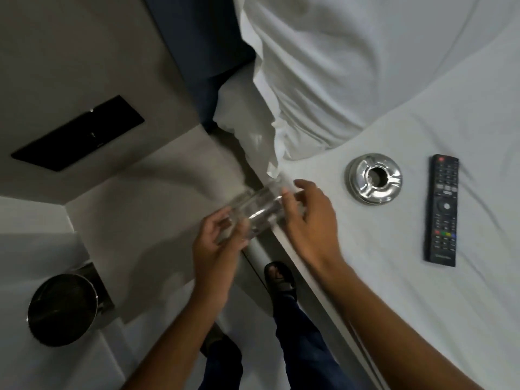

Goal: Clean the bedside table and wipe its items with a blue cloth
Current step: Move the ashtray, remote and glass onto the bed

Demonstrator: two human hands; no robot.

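A clear drinking glass (pixel 259 211) lies tilted on its side in the air between my two hands, blurred by motion, above the gap between the bedside table (pixel 146 198) and the bed. My left hand (pixel 216 249) grips its lower end. My right hand (pixel 309 218) closes its fingers over the upper end. A round metal ashtray (pixel 374 178) and a black remote control (pixel 443 209) lie on the white bed sheet to the right of my hands. No blue cloth is in view.
A white pillow (pixel 351 66) lies at the head of the bed. A black switch panel (pixel 78 133) is set in the wall behind the table. A dark round bin (pixel 62 309) stands on the floor at the lower left. My sandalled foot (pixel 280 278) is beside the bed edge.
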